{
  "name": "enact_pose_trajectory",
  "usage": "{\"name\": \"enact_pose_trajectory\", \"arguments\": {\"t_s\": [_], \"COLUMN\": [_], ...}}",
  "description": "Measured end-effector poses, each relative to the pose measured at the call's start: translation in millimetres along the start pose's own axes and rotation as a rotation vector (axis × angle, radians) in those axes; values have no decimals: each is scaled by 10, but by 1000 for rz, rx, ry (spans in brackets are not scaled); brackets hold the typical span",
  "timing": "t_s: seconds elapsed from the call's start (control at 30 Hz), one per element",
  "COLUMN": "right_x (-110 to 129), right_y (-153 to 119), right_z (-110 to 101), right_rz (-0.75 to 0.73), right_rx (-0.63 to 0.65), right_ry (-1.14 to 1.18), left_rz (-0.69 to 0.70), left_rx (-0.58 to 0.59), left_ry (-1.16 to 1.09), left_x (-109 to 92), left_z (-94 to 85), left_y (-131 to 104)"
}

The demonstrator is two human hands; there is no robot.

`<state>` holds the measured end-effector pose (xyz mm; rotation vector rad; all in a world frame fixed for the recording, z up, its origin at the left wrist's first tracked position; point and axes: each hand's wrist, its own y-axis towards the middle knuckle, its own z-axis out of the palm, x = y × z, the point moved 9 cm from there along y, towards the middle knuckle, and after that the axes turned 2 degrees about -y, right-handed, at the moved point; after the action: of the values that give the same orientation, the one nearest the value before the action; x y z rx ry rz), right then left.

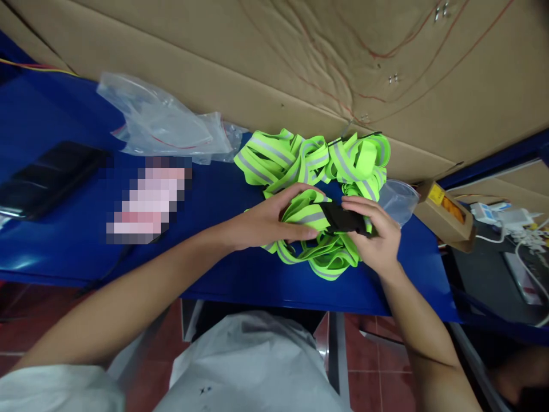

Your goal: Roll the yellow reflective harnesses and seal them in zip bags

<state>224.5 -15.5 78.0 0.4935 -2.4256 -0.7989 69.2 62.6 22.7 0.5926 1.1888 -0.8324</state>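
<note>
Neon green straps with a grey stripe (274,153) lie in a loose heap on the blue table (206,274). My left hand (274,220) is wrapped round a folded bundle of the green strap, thumb above and fingers below. At the right end of that bundle is a black piece (341,218), perhaps a buckle or strap end. My right hand (377,232) grips this black piece between thumb and fingers. More green loops (332,263) hang below the two hands, near the table's front edge.
Clear plastic bags (167,123) lie at the back left, another (398,200) behind my right hand. A black case (47,177) and a pixelated pink object (148,203) are on the left. On the right are an open cardboard box (444,214) and white cables (521,226).
</note>
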Motion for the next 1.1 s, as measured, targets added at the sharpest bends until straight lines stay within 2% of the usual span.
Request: {"name": "enact_pose_trajectory", "arguments": {"t_s": [0.1, 0.17, 0.23, 0.33, 0.4, 0.47, 0.53, 0.57, 0.6, 0.63, 0.7, 0.73, 0.77, 0.8, 0.83, 0.9, 0.97, 1.03, 1.1], "right_x": [-23, -15, -25, 23, 96, 122, 59, -7, -80, -138, -157, -138, -125, -122, -125, -104, -56, 4, 76], "right_y": [37, 88, 199, 474, 643, 762, 808, 817, 823, 801, 592, 471, 408, 410, 446, 523, 595, 683, 749], "right_z": [-273, -541, -762, -988, -1129, -1234, -1314, -1308, -1231, -1071, -696, -587, -535, -516, -505, -457, -387, -344, -306], "right_rz": [10, 14, 56, 127, 153, 198, 268, 313, 356, 390, 413, 399, 369, 332, 296, 229, 182, 149, 117], "right_rx": [-158, -336, -448, -473, -473, -433, -371, -293, -142, 94, 645, 842, 940, 952, 922, 868, 830, 760, 710], "right_ry": [-1, 4, 90, 198, 203, 167, 140, 144, 166, 202, 279, 301, 302, 279, 240, 167, 133, 133, 152], "left_rz": [12, 91, 212, 373, 406, 348, 205, 118, 29, -59, -188, -220, -217, -173, -83, 178, 447, 619, 678], "left_rx": [86, 6, -148, -287, -308, -282, -163, -57, 75, 217, 470, 551, 587, 561, 473, 160, -147, -249, -248], "left_ry": [129, 264, 436, 555, 478, 347, 284, 294, 314, 329, 314, 314, 350, 418, 506, 682, 835, 1036, 1252], "left_x": [-60, -187, -428, -886, -1144, -1274, -1233, -1149, -1029, -883, -591, -467, -370, -316, -323, -535, -854, -1059, -1131], "left_z": [-22, -117, -194, -119, -48, -24, -3, 22, 55, 84, 117, 115, 101, 72, 36, -24, 45, 308, 555], "left_y": [-22, -20, -41, -124, -168, -168, -120, -96, -88, -101, -177, -210, -221, -196, -148, -93, -200, -320, -341]}}
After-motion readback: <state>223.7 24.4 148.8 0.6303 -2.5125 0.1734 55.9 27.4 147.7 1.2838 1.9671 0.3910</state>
